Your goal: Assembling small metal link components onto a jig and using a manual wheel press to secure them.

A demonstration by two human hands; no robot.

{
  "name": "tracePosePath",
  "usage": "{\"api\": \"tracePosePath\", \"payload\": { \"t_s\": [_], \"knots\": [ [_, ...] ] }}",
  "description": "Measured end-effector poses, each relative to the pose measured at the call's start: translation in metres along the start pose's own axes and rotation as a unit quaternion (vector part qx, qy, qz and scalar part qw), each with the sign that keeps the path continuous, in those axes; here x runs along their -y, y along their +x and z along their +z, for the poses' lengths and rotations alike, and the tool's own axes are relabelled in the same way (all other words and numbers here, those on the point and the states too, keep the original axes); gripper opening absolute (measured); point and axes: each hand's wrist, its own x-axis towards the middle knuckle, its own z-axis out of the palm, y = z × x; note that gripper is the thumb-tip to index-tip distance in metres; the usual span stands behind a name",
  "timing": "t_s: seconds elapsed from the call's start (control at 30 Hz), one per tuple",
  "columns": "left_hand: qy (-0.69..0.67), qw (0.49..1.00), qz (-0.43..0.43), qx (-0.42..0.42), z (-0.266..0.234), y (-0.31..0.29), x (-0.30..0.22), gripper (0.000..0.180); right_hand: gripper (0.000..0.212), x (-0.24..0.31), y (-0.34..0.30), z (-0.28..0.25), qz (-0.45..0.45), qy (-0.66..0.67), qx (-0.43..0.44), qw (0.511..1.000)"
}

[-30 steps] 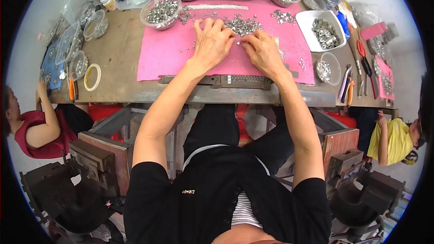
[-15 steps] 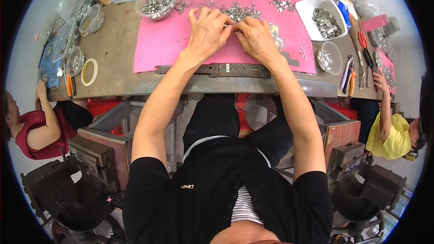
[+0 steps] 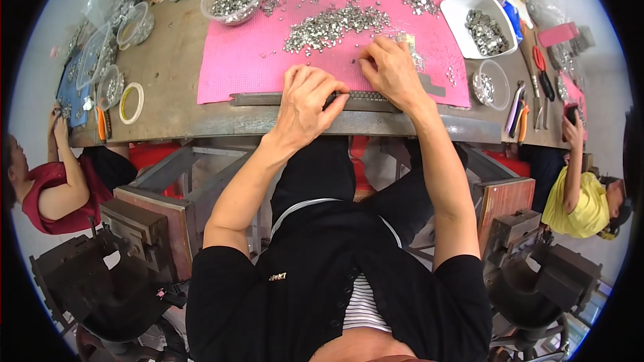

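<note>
My left hand (image 3: pixel 307 104) is over the long dark metal bar (image 3: pixel 258 99) at the bench's front edge. Its thumb and fingers close around something dark, mostly hidden. Above the pink mat (image 3: pixel 248 67), just beyond the bar's right part, my right hand (image 3: pixel 392 72) has its fingers curled and pinched together; anything between them is too small to make out. A heap of small shiny metal pieces (image 3: pixel 335 25) lies on the mat beyond both hands. Close to my right fingers are a yellowish card (image 3: pixel 407 41) and some fine, pale wire-like pieces (image 3: pixel 420 62).
A round tub (image 3: pixel 233 0) and a white tray (image 3: pixel 483 27) hold metal pieces. At right are a small tub (image 3: pixel 490 86), pliers (image 3: pixel 520 117) and red-handled cutters (image 3: pixel 542 70); at left, a tape roll (image 3: pixel 132 103). Co-workers sit on both sides.
My left hand has come back from the heap to the metal bar. My right hand has shifted slightly toward me and right, leaving the heap in view. The right co-worker's hand now holds something dark.
</note>
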Motion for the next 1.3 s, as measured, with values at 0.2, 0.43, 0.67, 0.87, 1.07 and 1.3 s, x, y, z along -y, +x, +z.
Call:
{"api": "tracePosePath", "payload": {
  "t_s": [0.2,0.43,0.67,0.87,1.07,1.3],
  "knots": [
    [-0.038,0.999,0.020,-0.015,0.000,-0.003,0.004,0.012,0.007,0.003,-0.008,-0.004,0.058,0.049,0.007,0.997],
    [-0.076,0.997,-0.007,-0.023,0.002,-0.002,0.003,0.011,0.007,0.009,0.000,0.013,0.034,0.040,-0.025,0.998],
    [-0.071,0.997,-0.014,-0.040,0.004,-0.002,0.004,0.012,0.010,0.029,-0.016,-0.010,0.027,0.127,-0.016,0.991],
    [-0.058,0.997,-0.021,-0.056,0.004,-0.002,0.003,0.012,0.018,0.052,-0.035,-0.007,0.004,0.109,-0.045,0.993],
    [-0.060,0.997,-0.035,-0.041,0.006,-0.005,0.000,0.011,0.016,0.056,-0.046,-0.003,-0.028,0.066,-0.075,0.995],
    [-0.021,0.999,-0.032,-0.035,0.000,0.017,0.009,0.014,0.017,0.046,-0.046,-0.009,-0.061,0.051,-0.082,0.993]
  ]
}}
